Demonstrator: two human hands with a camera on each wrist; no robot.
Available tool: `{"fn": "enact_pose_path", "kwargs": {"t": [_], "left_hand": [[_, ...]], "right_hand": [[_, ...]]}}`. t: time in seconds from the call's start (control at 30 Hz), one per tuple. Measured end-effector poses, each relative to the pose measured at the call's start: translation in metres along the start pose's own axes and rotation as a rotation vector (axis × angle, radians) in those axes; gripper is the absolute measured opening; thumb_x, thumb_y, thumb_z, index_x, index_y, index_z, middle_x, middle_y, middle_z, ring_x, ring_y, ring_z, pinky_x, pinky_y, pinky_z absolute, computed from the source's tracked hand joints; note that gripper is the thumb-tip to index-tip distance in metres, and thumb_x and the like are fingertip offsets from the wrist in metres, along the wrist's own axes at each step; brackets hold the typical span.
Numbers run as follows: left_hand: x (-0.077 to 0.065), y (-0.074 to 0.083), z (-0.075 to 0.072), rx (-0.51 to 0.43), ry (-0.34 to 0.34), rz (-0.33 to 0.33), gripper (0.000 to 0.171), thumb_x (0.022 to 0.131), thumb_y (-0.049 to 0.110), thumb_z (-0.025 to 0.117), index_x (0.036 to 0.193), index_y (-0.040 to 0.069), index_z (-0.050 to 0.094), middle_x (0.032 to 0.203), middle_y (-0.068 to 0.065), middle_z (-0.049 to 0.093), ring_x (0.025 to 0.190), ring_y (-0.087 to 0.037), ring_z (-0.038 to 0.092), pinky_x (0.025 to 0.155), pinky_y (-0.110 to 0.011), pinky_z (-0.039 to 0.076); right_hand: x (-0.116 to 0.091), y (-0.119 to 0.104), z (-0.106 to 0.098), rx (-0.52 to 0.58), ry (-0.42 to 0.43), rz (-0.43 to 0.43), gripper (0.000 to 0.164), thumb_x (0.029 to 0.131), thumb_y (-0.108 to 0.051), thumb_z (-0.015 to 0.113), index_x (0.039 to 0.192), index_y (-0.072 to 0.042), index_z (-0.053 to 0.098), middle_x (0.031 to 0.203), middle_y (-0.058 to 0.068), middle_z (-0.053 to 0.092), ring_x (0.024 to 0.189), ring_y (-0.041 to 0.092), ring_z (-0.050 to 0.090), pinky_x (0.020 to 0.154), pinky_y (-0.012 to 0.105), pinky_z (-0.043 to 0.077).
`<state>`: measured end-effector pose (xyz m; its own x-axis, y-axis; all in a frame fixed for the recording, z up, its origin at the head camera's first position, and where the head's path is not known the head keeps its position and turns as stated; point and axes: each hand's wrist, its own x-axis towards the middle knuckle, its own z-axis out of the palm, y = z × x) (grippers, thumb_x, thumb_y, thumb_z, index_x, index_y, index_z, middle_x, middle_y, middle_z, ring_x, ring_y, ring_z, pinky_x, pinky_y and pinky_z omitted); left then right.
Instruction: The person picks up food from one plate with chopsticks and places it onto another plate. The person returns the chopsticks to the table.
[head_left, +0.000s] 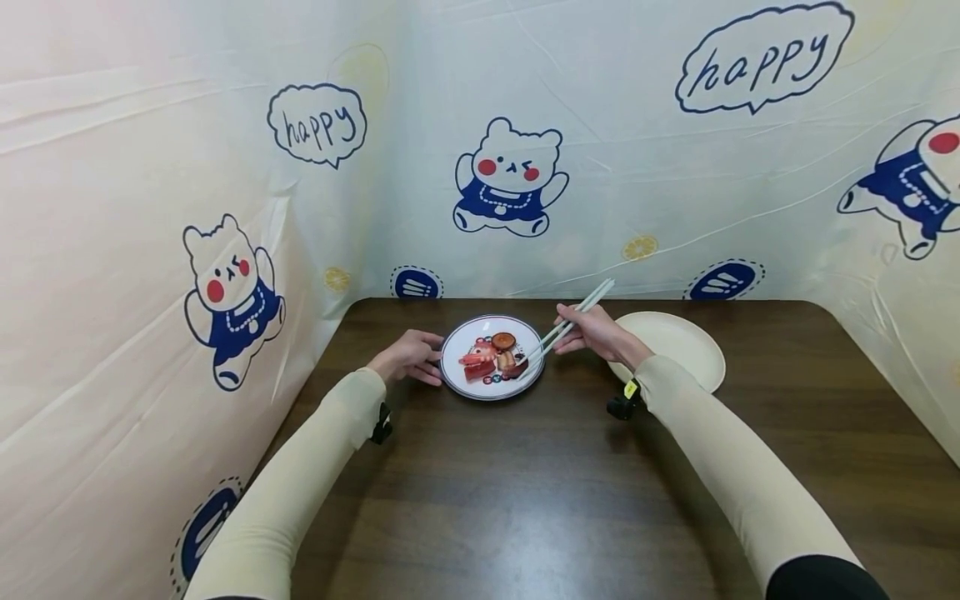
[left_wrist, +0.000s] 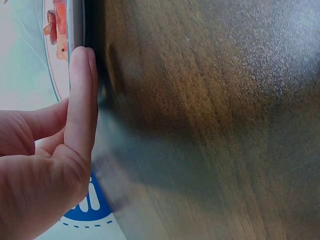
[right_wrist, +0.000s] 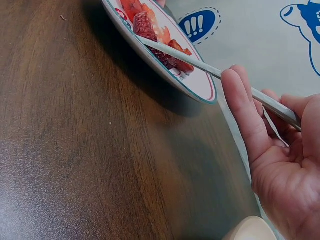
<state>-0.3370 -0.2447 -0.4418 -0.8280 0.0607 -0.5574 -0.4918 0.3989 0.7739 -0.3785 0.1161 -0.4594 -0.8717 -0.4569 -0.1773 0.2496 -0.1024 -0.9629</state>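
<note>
A white plate [head_left: 491,393] with a dark rim line bears several pieces of food [head_left: 480,364], reddish and brown, one a round brown slice [head_left: 503,341]. At the plate's left edge is my left hand [head_left: 408,357], its fingers [left_wrist: 82,100] fairly straight and touching the rim side. My right hand [head_left: 596,332], to the right of the plate, holds a pair of pale chopsticks [head_left: 577,311]. Their tips reach down to the food at the plate's right side. In the right wrist view, one chopstick [right_wrist: 200,65] lies across by a scored dark red piece [right_wrist: 144,27]; whether it is pinched I cannot tell.
A cream plate [head_left: 686,342] stands to the right, partly behind my right hand and wrist. The dark wooden table [head_left: 480,483] stretches toward me. Behind and beside it hangs a printed cloth [head_left: 615,150] with bears and lettering.
</note>
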Motion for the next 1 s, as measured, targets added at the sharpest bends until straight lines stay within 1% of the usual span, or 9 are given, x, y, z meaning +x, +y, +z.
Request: {"fn": "enact_pose_path", "kwargs": {"t": [0.13,0.2,0.37,0.57,0.73,0.83,0.93,1.0], "left_hand": [[-0.001,0.0,0.001,-0.001,-0.002,-0.005,0.051,0.097,0.008,0.053,0.145,0.012,0.037,0.107,-0.023,0.057,0.074,-0.029,0.067,0.072,-0.042,0.058],[-0.002,0.0,0.001,0.0,0.0,-0.006,0.051,0.097,0.008,0.053,0.145,0.012,0.038,0.107,-0.023,0.057,0.074,-0.029,0.067,0.072,-0.042,0.058],[-0.004,0.001,0.002,0.0,0.004,-0.002,0.051,0.097,0.008,0.053,0.145,0.012,0.038,0.108,-0.023,0.057,0.074,-0.029,0.067,0.071,-0.042,0.058],[-0.004,0.001,0.002,-0.001,0.004,-0.001,0.05,0.097,0.008,0.053,0.145,0.012,0.038,0.106,-0.023,0.057,0.074,-0.029,0.067,0.071,-0.042,0.058],[-0.003,0.0,0.001,-0.005,0.0,-0.004,0.05,0.097,0.007,0.053,0.145,0.012,0.038,0.106,-0.023,0.058,0.073,-0.028,0.067,0.072,-0.042,0.058],[-0.002,0.001,0.001,-0.002,-0.002,-0.002,0.051,0.097,0.007,0.052,0.145,0.011,0.038,0.105,-0.023,0.058,0.073,-0.028,0.067,0.071,-0.042,0.058],[-0.002,0.001,0.001,-0.004,-0.002,-0.002,0.05,0.097,0.006,0.052,0.145,0.011,0.038,0.105,-0.023,0.058,0.072,-0.028,0.067,0.071,-0.042,0.058],[-0.002,0.001,0.001,-0.004,-0.004,-0.001,0.05,0.097,0.005,0.051,0.145,0.01,0.038,0.104,-0.023,0.058,0.072,-0.028,0.067,0.071,-0.042,0.058]], "right_hand": [[-0.002,-0.001,0.002,-0.01,-0.005,0.013,0.044,0.099,-0.031,0.051,0.111,0.011,0.049,0.118,0.05,0.038,0.069,0.031,0.069,0.076,0.05,0.055],[-0.003,-0.001,0.002,-0.012,-0.012,0.012,0.044,0.099,-0.031,0.051,0.111,0.011,0.049,0.116,0.05,0.04,0.069,0.032,0.069,0.076,0.05,0.055],[-0.003,-0.002,0.004,-0.017,-0.025,0.003,0.043,0.1,-0.031,0.05,0.11,0.011,0.05,0.105,0.044,0.051,0.07,0.033,0.068,0.076,0.051,0.055],[-0.006,-0.003,0.005,-0.022,-0.039,-0.009,0.045,0.1,-0.031,0.048,0.113,0.012,0.048,0.102,0.043,0.053,0.069,0.033,0.068,0.075,0.051,0.055],[-0.01,-0.007,0.007,-0.018,-0.038,-0.019,0.041,0.1,-0.031,0.048,0.11,0.01,0.05,0.09,0.035,0.061,0.067,0.032,0.068,0.074,0.051,0.056],[-0.011,-0.009,0.007,-0.003,-0.029,-0.042,0.041,0.1,-0.03,0.049,0.109,0.011,0.049,0.091,0.039,0.059,0.067,0.034,0.068,0.073,0.051,0.056],[-0.012,-0.011,0.006,0.006,-0.017,-0.063,0.045,0.1,-0.029,0.049,0.112,0.015,0.046,0.096,0.046,0.053,0.067,0.035,0.068,0.073,0.052,0.055],[-0.013,-0.011,0.004,0.01,-0.01,-0.068,0.048,0.1,-0.029,0.049,0.114,0.017,0.043,0.097,0.047,0.052,0.066,0.034,0.068,0.073,0.053,0.055]]}}
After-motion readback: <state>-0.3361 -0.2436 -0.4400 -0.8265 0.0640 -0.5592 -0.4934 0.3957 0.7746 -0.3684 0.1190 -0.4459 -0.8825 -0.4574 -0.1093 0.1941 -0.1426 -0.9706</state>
